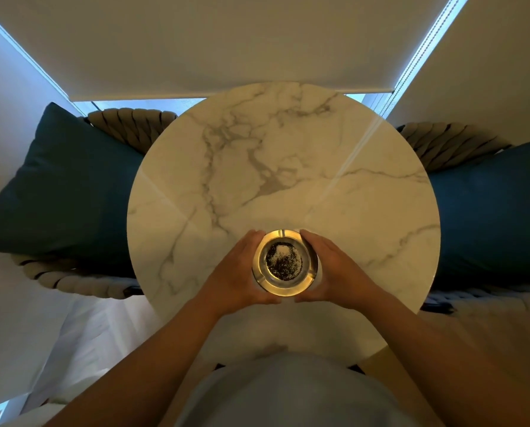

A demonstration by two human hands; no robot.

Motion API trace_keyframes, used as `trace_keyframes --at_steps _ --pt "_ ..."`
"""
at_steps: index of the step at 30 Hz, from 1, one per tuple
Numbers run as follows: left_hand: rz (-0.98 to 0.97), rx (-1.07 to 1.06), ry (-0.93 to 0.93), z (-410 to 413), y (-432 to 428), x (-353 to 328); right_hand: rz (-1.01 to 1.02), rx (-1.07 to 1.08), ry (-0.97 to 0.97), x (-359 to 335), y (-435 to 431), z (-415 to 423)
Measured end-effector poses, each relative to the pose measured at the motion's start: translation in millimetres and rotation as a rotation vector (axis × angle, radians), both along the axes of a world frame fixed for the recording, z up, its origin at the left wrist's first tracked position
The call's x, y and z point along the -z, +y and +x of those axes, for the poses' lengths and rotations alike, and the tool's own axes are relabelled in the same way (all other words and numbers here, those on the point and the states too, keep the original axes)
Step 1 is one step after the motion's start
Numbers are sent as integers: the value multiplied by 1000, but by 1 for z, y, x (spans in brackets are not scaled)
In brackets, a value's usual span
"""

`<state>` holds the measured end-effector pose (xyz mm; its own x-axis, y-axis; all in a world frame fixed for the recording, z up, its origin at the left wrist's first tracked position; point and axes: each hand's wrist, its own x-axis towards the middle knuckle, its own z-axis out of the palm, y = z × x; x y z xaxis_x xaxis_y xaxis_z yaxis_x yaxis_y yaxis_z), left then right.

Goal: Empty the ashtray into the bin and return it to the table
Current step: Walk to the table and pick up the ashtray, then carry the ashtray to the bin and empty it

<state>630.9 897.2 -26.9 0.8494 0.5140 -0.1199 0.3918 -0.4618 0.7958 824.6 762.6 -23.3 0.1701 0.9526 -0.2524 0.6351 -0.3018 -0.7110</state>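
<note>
A round gold-rimmed ashtray point(284, 262) holding dark ash with pale flecks sits over the near part of a round white marble table point(282, 167). My left hand point(242, 272) cups its left side and my right hand point(334, 269) cups its right side, with fingers curled around the rim. Whether the ashtray rests on the marble or is just lifted off it cannot be told. No bin is in view.
Two woven chairs with dark teal cushions flank the table, one on the left point(66, 186) and one on the right point(488, 204). Closed roller blinds point(226, 41) hang behind the table. My torso in a pale shirt point(288, 392) presses against the near edge.
</note>
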Motion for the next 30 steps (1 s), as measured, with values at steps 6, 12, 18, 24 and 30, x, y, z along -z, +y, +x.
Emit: trace_keyframes --at_steps 6,12,18,24,30 --pt "81 36 -22 -26 -9 -5 -29 54 -18 -6 -15 -29" --pt "126 102 -40 -46 -13 0 -43 97 -65 -5 -28 -56" --pt "128 153 39 -61 -21 0 -30 109 -64 -5 -41 -74" --pt "119 108 56 -63 -44 -1 -23 79 -79 -10 -61 -73" --pt "76 -78 -31 -74 -155 4 7 -112 -89 -10 -135 -58"
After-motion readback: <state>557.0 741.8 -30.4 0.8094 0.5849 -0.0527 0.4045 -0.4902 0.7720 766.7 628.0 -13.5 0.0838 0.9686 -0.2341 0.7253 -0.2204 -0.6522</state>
